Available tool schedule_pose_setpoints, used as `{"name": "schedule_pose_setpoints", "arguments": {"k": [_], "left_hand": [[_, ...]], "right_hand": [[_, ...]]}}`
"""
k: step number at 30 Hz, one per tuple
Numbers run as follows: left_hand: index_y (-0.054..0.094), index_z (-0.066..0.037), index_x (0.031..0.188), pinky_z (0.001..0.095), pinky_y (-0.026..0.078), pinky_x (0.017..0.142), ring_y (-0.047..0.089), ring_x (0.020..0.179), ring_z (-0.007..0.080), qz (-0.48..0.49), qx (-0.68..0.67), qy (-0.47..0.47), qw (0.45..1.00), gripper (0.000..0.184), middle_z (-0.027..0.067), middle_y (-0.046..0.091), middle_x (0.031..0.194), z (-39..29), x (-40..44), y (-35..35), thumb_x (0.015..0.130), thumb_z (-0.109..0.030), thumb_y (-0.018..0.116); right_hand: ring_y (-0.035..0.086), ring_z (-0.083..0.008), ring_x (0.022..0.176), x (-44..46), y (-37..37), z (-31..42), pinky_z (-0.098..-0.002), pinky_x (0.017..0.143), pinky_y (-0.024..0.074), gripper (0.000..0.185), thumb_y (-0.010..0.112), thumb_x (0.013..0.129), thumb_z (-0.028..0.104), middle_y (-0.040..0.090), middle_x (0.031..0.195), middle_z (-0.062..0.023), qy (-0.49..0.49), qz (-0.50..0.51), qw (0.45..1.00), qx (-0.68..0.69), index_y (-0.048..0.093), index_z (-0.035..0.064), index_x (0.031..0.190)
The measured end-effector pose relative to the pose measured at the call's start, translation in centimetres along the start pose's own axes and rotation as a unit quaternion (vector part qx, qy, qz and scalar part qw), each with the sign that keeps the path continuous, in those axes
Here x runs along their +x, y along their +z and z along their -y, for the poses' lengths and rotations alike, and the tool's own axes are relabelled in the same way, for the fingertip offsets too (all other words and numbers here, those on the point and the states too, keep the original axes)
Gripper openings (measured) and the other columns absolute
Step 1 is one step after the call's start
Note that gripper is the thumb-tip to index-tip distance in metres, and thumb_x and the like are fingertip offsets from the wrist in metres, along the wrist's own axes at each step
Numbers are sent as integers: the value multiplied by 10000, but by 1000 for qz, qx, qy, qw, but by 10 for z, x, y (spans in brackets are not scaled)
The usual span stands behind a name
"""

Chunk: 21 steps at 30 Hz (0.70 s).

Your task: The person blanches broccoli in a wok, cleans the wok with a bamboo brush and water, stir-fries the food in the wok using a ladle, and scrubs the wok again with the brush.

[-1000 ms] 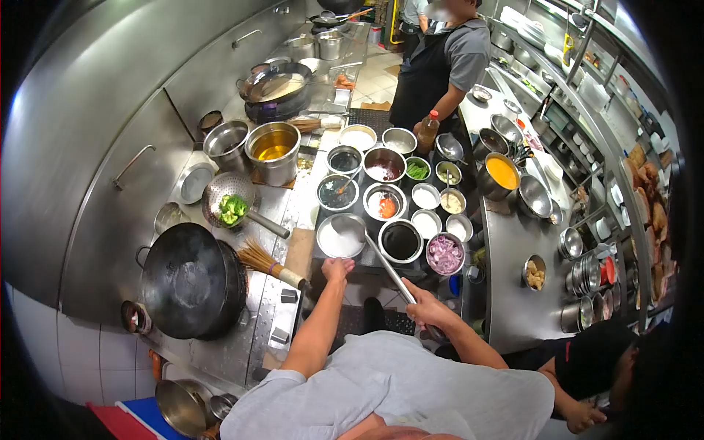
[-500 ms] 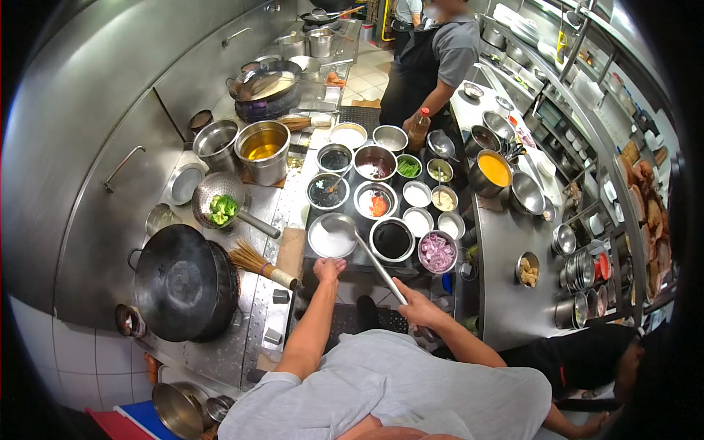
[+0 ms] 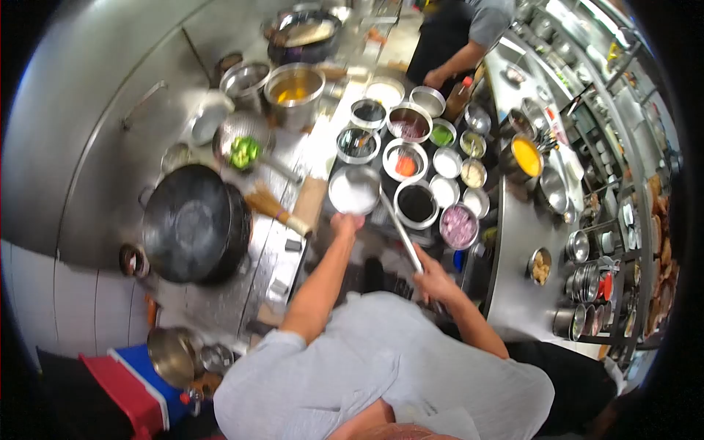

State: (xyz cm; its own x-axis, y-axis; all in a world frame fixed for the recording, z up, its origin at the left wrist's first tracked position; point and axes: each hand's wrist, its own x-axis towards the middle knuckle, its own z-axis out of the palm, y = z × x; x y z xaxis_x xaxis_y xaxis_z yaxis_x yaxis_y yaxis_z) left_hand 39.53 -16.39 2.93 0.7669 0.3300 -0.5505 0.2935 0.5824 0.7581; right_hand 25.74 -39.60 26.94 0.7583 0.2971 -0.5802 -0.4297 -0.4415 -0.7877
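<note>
My left hand (image 3: pixel 347 221) is closed on the near rim of a metal bowl of white contents (image 3: pixel 354 191). My right hand (image 3: pixel 433 277) grips the long metal handle of a ladle (image 3: pixel 402 236), whose far end reaches the bowl's right side; its head is hard to make out. Just right of that bowl sits a container of dark liquid (image 3: pixel 416 204), and beyond it a bowl of chopped purple onion (image 3: pixel 459 226). A black wok (image 3: pixel 189 222) stands to the left. Behind it, green vegetables (image 3: pixel 244 152) lie in a perforated strainer (image 3: pixel 233 132).
A bamboo brush (image 3: pixel 275 209) lies between wok and bowls. Behind are a pot of yellow liquid (image 3: pixel 295 92) and a bottle with a red cap (image 3: pixel 460 99). A person in a dark apron (image 3: pixel 441 40) stands at the back. Steel counter (image 3: pixel 513 279) runs along the right.
The view has shifted and blurred, with the counters now higher in the frame. My two hands keep their holds on the bowl and ladle. The co-worker's arm crouched at lower right has mostly left view.
</note>
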Motion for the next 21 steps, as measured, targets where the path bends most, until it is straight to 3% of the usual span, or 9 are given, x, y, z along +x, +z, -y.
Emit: {"name": "schedule_pose_setpoints", "arguments": {"k": [1,3,4,8,13,15,17,18,21], "left_hand": [[506,73,1031,336,594,517,708,673,270,-6,-25,-2,1000,167,209,679,854,-10,-11,5,882,19,451],[473,42,985,331,591,517,712,677,276,1,-12,-44,999,94,221,681,864,-3,-1,0,900,11,448],[455,24,969,330,591,519,713,678,278,2,-14,-43,999,65,225,682,865,-4,-3,0,907,8,451],[429,-8,953,328,591,517,713,671,279,-4,-3,-51,999,55,230,684,859,-12,-11,4,917,4,470],[427,-9,955,326,589,514,713,669,277,0,-4,-57,998,62,225,685,855,-14,-9,0,923,7,479],[427,-10,952,325,588,514,713,669,276,4,-11,-60,998,59,225,685,856,-15,-12,2,926,7,477],[422,-13,964,346,604,604,715,754,285,14,22,-54,998,57,238,674,929,-16,-14,3,943,-29,473],[422,-13,964,346,604,604,715,754,285,11,20,-53,998,57,238,674,929,-17,-14,3,943,-29,473],[420,-15,962,343,603,603,716,754,279,17,8,-51,999,61,235,676,928,-16,-12,1,944,-26,477]], "right_hand": [[448,-90,460,3,2,-10,-286,394,425,864,512,824,-8,496,667,-6,-15,8,1000,-5,144,193,1579],[442,-94,451,-6,-1,13,-289,389,419,855,498,821,-21,483,660,-3,67,40,990,116,163,196,1577],[433,-94,444,-6,-3,17,-288,388,412,846,501,825,-21,469,649,-1,63,39,989,128,177,201,1575],[419,-96,419,-6,10,10,-283,370,392,844,502,828,-19,457,630,-4,56,-10,997,45,180,209,1574],[417,-98,425,-7,2,16,-288,378,392,844,509,825,-15,476,644,-11,74,25,988,132,188,209,1573],[411,-94,423,-6,10,13,-288,376,390,846,501,826,-26,473,641,-8,64,6,993,101,181,206,1574],[401,-94,414,-7,18,19,-287,369,388,854,492,820,-32,457,637,-1,57,-8,996,71,177,215,1574],[402,-98,417,-3,9,19,-292,372,388,855,486,820,-35,446,642,4,69,42,986,149,168,209,1575],[368,-75,420,-8,7,23,-260,381,342,837,481,821,-27,418,611,26,78,14,986,149,194,205,1572]]}}
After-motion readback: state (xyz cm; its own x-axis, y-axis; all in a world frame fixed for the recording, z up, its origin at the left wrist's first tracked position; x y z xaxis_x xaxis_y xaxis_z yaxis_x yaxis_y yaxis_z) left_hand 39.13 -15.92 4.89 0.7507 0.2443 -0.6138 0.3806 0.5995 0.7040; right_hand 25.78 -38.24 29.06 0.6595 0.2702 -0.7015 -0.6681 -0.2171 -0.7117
